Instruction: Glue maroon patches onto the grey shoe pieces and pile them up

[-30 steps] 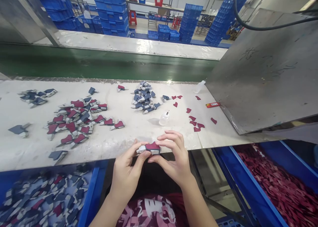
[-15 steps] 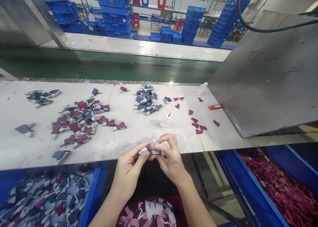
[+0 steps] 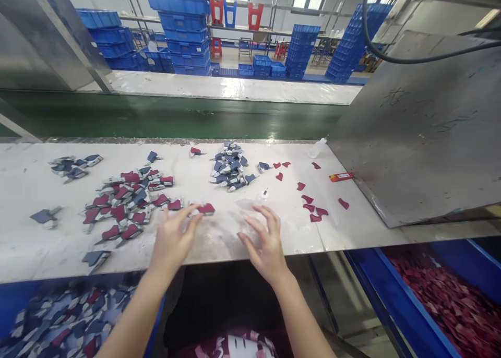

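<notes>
My left hand (image 3: 176,237) is over the table, thumb and forefinger pinched at the left end of a small grey part with a dark-red top (image 3: 206,209). That part is at the table surface, right of a pile of similar red- and blue-topped parts (image 3: 118,212). Fingers apart and holding nothing, my right hand (image 3: 266,243) hovers just in front of a small clear bottle with a thin dark tip (image 3: 262,194). The fingers partly cover the bottle. Several loose dark-red pieces (image 3: 308,199) lie to the right.
Blue-topped parts (image 3: 230,166) are heaped mid-table. A red-and-yellow packet (image 3: 341,177) lies by a leaning metal panel (image 3: 434,133). Another clear bottle (image 3: 317,148) stands behind. Blue bins hold parts (image 3: 74,316) at lower left and red pieces (image 3: 450,295) at lower right.
The hands have separated. My left hand has carried the red-topped part forward and left to the table; my right hand has let go and moved forward toward the bottle. The view has tilted up.
</notes>
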### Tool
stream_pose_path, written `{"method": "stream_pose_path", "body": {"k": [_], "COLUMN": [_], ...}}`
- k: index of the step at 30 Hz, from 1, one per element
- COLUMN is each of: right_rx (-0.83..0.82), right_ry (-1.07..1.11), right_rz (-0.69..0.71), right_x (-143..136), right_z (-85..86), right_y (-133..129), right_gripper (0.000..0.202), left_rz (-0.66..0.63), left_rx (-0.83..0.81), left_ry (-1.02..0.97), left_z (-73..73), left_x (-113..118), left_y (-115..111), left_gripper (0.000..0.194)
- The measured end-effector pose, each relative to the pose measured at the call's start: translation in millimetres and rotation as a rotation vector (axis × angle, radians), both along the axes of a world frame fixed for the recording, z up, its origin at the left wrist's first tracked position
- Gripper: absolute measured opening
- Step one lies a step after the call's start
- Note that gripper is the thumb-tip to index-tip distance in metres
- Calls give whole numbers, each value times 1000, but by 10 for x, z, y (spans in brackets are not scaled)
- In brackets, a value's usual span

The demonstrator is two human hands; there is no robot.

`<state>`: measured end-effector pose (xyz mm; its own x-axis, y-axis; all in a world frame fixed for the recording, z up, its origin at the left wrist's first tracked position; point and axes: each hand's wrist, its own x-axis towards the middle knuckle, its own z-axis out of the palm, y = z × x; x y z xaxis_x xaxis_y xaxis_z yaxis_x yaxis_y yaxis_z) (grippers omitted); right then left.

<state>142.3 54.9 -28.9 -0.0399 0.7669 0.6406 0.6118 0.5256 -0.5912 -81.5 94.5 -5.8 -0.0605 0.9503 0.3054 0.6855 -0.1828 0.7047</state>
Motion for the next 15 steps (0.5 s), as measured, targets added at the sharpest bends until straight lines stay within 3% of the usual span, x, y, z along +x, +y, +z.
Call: {"method": "stream_pose_path", "body": {"k": [3, 6, 11, 15], "right_rx": [47, -29, -157, -154], "right_ry": [32, 15, -108, -172], "right_rz": [-203, -283, -187, -121], "right_x": [136, 217, 234, 244], "right_z": [-36, -74, -140, -182], "right_y": [60, 138, 254, 299], "right_gripper": [37, 28, 27, 39], "left_rz": [116, 197, -133, -184], "left_rx": [127, 193, 117, 81], "left_ry": [342, 508, 446, 395], "left_z": [-1, 15, -53, -77], "left_x": [-185, -106, 382, 593], "left_y": [337, 578, 873, 1021], "left_gripper": [30, 34, 38, 25]}}
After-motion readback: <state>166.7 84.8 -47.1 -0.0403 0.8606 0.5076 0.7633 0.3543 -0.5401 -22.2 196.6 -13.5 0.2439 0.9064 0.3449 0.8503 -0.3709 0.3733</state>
